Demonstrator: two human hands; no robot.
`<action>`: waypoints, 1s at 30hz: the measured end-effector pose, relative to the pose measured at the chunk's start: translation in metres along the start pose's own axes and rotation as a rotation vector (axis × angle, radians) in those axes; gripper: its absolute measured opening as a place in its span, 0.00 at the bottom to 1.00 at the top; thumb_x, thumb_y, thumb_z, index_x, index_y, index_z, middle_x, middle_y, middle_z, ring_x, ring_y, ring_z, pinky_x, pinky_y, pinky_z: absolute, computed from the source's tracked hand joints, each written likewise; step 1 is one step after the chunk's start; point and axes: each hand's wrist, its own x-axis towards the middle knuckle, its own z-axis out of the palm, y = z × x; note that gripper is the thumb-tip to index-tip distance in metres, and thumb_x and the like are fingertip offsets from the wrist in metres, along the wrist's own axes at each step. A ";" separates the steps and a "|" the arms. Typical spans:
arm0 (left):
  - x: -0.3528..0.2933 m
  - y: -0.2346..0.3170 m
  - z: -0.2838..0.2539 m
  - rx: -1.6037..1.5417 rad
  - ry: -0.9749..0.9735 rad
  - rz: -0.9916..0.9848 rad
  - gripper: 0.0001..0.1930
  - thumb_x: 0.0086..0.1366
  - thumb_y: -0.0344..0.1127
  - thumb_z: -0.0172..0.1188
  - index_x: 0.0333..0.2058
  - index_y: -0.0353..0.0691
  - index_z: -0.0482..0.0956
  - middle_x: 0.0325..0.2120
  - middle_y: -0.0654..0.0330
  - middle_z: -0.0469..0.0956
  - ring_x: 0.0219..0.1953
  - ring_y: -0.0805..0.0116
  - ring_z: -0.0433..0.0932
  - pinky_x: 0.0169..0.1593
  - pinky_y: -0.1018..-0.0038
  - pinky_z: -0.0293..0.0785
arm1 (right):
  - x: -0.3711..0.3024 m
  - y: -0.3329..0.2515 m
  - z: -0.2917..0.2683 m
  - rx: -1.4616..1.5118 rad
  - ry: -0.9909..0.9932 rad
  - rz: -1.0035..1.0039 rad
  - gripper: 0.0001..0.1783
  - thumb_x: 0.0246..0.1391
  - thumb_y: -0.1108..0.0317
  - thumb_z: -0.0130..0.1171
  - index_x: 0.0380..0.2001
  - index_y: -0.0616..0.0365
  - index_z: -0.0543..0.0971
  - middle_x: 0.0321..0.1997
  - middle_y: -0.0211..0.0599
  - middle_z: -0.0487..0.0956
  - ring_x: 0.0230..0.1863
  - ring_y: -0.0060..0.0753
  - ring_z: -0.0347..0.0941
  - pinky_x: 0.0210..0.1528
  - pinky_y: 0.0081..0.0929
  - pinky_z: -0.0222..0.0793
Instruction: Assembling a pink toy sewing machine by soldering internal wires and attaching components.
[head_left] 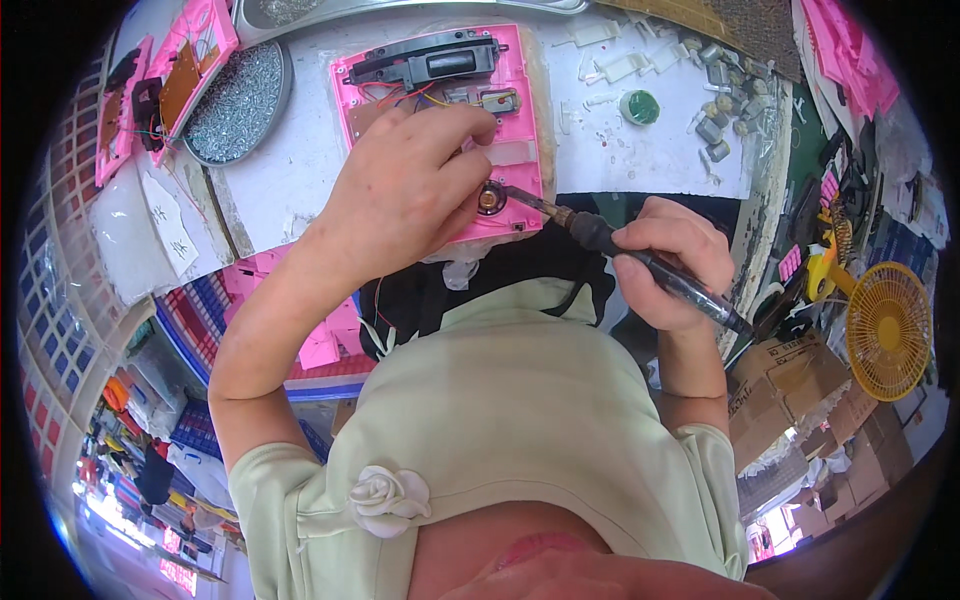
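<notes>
In my right hand (685, 255) is a soldering iron (597, 233) with a dark handle, its fingers closed round the grip. The iron's tip meets or nearly meets a small round part with a copper-coloured centre (491, 198), at the near right of a pink plastic casing (530, 110). My left hand (405, 185) lies over the casing's left side with fingers bent and drawn together beside that part; what they pinch is hidden. Farther up in the casing sit a black plastic mechanism (450, 62), a small metal motor (498, 101) and thin coloured wires.
A round tray of small screws (287, 95) stands at the left beside more wired pink casings (200, 60). To the right lie a green-filled round container (640, 107) and several small motors (715, 120). A metal tray (420, 17) is at the back; a yellow fan (888, 330) stands far right.
</notes>
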 end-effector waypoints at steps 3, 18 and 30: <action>0.000 0.000 -0.001 0.000 -0.008 -0.002 0.15 0.47 0.26 0.70 0.35 0.41 0.79 0.45 0.58 0.76 0.40 0.59 0.78 0.40 0.64 0.72 | 0.001 0.000 0.001 0.000 0.003 0.010 0.13 0.40 0.77 0.69 0.34 0.58 0.82 0.17 0.30 0.70 0.16 0.27 0.64 0.19 0.25 0.56; 0.000 0.001 -0.003 0.008 -0.049 0.004 0.15 0.48 0.26 0.70 0.36 0.41 0.79 0.45 0.59 0.76 0.41 0.60 0.79 0.41 0.65 0.73 | 0.001 -0.004 -0.003 -0.047 0.002 0.036 0.13 0.39 0.76 0.70 0.33 0.57 0.82 0.17 0.30 0.69 0.16 0.27 0.65 0.19 0.25 0.57; 0.002 0.002 -0.006 0.031 -0.087 0.013 0.14 0.49 0.27 0.70 0.37 0.39 0.79 0.45 0.58 0.77 0.43 0.59 0.78 0.43 0.64 0.73 | 0.000 -0.007 -0.001 -0.035 -0.001 0.027 0.13 0.38 0.77 0.71 0.32 0.57 0.82 0.17 0.30 0.70 0.16 0.28 0.66 0.19 0.25 0.58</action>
